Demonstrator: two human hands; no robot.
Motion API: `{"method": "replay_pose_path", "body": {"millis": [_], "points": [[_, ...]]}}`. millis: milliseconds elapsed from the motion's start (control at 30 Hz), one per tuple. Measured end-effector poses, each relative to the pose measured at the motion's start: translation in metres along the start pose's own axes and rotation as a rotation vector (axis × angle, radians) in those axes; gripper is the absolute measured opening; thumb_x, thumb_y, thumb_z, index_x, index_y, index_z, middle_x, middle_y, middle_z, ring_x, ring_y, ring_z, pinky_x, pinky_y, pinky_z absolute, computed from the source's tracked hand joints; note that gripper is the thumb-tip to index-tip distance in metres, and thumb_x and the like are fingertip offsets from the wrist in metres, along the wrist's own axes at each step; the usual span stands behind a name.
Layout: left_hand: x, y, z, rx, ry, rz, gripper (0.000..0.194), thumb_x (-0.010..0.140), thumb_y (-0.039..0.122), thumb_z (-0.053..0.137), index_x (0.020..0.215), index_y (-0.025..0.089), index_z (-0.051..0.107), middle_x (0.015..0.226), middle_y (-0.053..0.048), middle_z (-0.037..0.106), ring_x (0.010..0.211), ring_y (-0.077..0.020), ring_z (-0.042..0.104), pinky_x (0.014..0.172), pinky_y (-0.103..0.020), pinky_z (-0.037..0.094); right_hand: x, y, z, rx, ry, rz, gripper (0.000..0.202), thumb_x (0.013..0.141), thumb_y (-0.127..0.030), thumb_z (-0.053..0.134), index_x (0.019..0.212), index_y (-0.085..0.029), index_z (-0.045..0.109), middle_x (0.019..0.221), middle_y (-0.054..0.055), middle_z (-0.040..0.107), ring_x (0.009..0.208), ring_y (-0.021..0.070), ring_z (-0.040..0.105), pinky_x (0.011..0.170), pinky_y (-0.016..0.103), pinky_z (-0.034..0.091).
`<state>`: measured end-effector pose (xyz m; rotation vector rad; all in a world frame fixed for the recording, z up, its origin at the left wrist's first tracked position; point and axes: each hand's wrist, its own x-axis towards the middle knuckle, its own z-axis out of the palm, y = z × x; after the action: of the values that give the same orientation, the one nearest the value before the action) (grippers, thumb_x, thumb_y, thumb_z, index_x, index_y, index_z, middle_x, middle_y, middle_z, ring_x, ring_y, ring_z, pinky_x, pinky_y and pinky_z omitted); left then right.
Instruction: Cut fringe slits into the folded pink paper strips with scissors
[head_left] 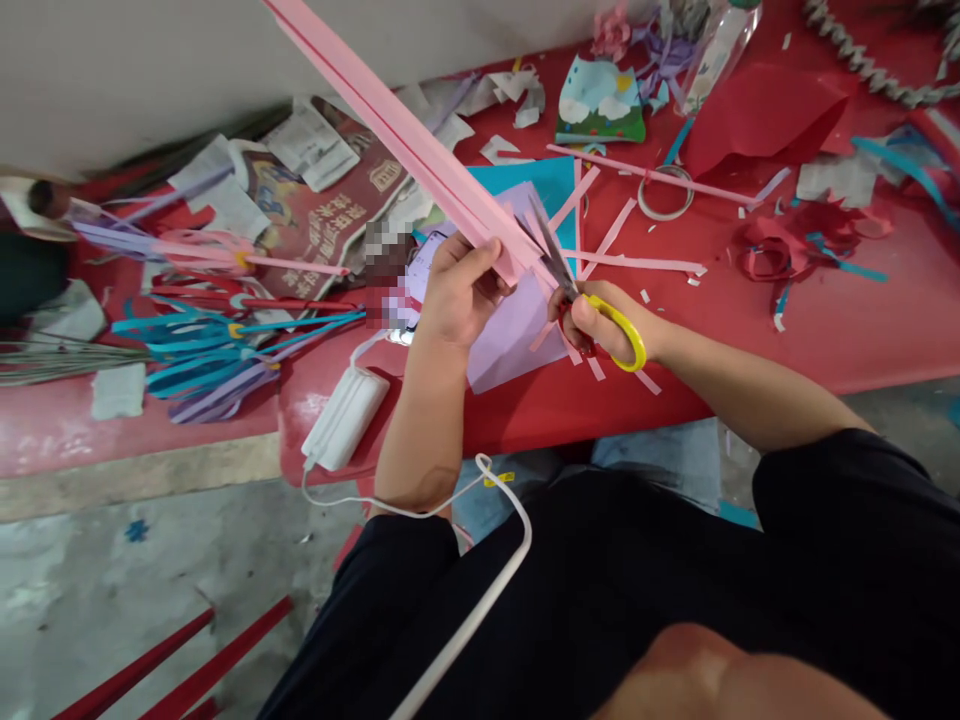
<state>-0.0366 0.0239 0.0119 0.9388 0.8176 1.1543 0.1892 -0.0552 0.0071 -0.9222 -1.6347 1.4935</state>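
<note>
Left hand (461, 290) grips the long folded pink paper strip (405, 135) angled up over the red worktop (825, 320), while the right hand (600, 325) holds yellow-handled scissors (592, 300), blades at the strip's lower end.

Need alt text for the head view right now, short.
The left hand holds a long folded pink paper strip while the right hand cuts its end with yellow-handled scissors, above a red table littered with paper scraps.

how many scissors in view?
1. The yellow-handled metal scissors are in the right hand, blades at the long folded pink paper strip held by the left hand. Others may be hidden under scraps.
</note>
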Motion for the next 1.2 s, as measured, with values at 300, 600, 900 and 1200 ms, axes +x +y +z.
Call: {"method": "replay_pose_path", "body": {"millis": [300,600,900,1200], "points": [[0.008,-0.002,-0.004,-0.014,0.068,0.047,0.034,0.103,0.046,0.090,0.093,0.023,0.068,0.076,0.000,0.064,0.065,-0.0164,0.070,0.057,-0.025,0.054,-0.006,-0.008,-0.001,-0.028,-0.119,-0.045,0.073,0.109,-0.088,0.050,0.105,-0.017,0.067,0.068,-0.001,0.066,0.058,0.0131,0.065,0.061,0.028,0.054],[0.007,-0.021,-0.008,0.064,-0.044,0.040,0.039,0.102,0.052,0.091,0.091,0.021,0.070,0.077,-0.002,0.062,0.078,-0.0253,0.079,0.066,-0.033,0.064,-0.007,-0.010,0.001,-0.054,-0.064,-0.008,0.076,0.107,-0.092,0.048,0.099,-0.019,0.067,0.067,-0.002,0.065,0.056,0.0133,0.063,0.060,0.029,0.054],[0.008,-0.023,-0.009,0.103,-0.105,0.080,0.043,0.098,0.058,0.094,0.092,0.022,0.071,0.076,-0.002,0.065,0.071,-0.0221,0.075,0.069,-0.036,0.069,-0.004,0.004,0.006,-0.080,0.027,-0.047,0.082,0.106,-0.095,0.045,0.077,-0.021,0.064,0.065,0.001,0.066,0.054,0.0120,0.062,0.059,0.029,0.053],[0.009,-0.023,-0.009,0.126,-0.120,0.103,0.047,0.095,0.064,0.094,0.090,0.022,0.073,0.077,-0.003,0.065,0.065,-0.0208,0.071,0.064,-0.036,0.068,-0.002,-0.005,0.008,-0.063,0.035,0.004,0.080,0.103,-0.098,0.048,0.082,-0.022,0.062,0.054,-0.003,0.060,0.044,0.0113,0.055,0.051,0.029,0.049]]}}
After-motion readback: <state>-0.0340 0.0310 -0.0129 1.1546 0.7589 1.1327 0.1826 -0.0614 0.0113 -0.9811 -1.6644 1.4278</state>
